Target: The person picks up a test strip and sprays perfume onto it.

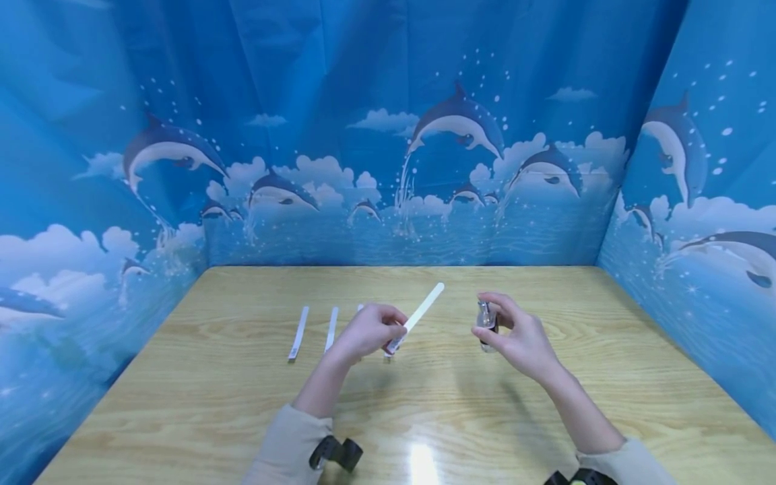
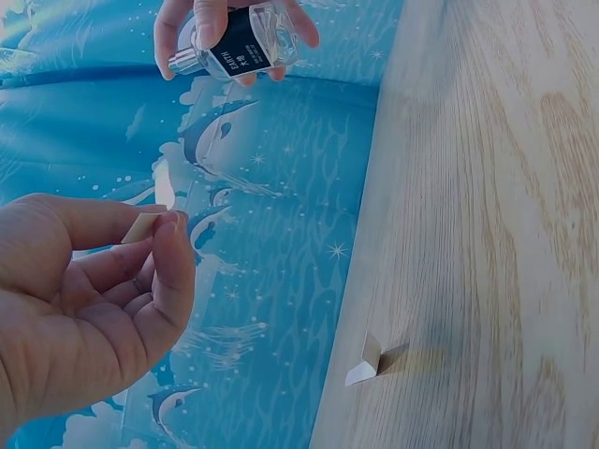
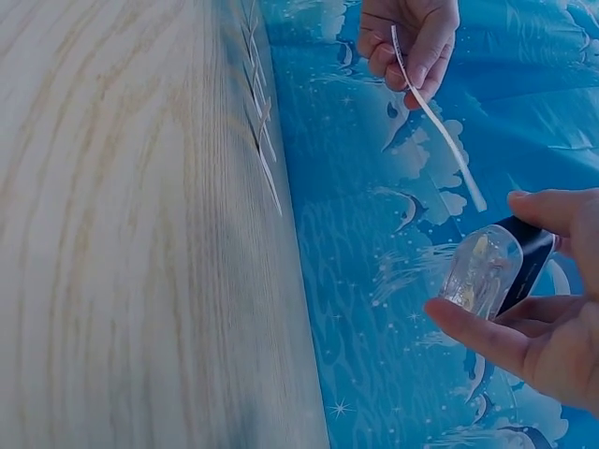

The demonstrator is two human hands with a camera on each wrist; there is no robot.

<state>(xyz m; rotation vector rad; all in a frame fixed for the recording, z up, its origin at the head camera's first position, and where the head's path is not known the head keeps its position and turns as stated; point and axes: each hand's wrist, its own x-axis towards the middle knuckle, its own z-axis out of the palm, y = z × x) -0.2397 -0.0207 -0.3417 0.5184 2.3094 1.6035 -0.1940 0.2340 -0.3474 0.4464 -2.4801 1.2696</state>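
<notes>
My left hand (image 1: pixel 368 331) pinches a white perfume test strip (image 1: pixel 426 305) near its lower end, between thumb and fingers. The strip's long free part slants up and to the right, toward the bottle. Across from it, my right hand (image 1: pixel 524 342) grips a small clear glass perfume bottle (image 1: pixel 487 318) above the table, its silver spray top up. A black label with "EARTH" on it shows on the bottle (image 2: pixel 248 45) in the left wrist view. The right wrist view shows a gap between the strip (image 3: pixel 438 123) and the bottle (image 3: pixel 482 267).
More white strips lie on the wooden table (image 1: pixel 200 377), one (image 1: pixel 299 333) at the far left, another (image 1: pixel 331 327) beside it, others partly behind my left hand. Their near ends look folded up. A blue dolphin-print curtain (image 1: pixel 339 101) encloses the back and sides.
</notes>
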